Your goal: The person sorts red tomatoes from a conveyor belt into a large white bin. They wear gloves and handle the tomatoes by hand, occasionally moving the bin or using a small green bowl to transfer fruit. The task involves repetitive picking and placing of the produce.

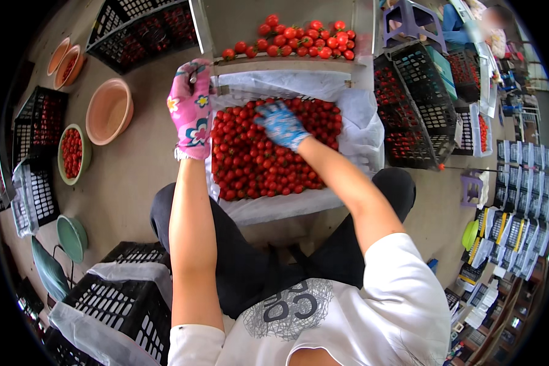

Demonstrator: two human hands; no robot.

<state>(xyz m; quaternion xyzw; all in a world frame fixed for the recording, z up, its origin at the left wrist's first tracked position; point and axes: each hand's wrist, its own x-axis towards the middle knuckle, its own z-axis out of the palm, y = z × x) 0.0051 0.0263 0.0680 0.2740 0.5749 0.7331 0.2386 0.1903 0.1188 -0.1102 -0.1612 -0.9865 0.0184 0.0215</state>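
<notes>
Cherry tomatoes point(265, 160) fill a crate lined with white sheeting point(361, 119) between my knees. My right hand point(281, 123), in a blue patterned glove, lies on the tomatoes near the crate's far side, fingers spread; whether a tomato is under it cannot be seen. My left hand point(190, 110), in a pink flowered glove, is raised at the crate's far left corner with its fingers curled round a small metal end, perhaps a handle or rod of the tray. Beyond the crate, a metal-edged sorting tray point(238, 23) holds more tomatoes point(297, 39) along its near edge.
Black plastic crates of tomatoes stand at the far left point(151, 36) and right point(411, 105). On the left floor are an orange basin point(110, 112), a green bowl of tomatoes point(73, 153) and a green basin point(72, 238). A purple stool point(414, 23) and a person point(498, 36) are at upper right.
</notes>
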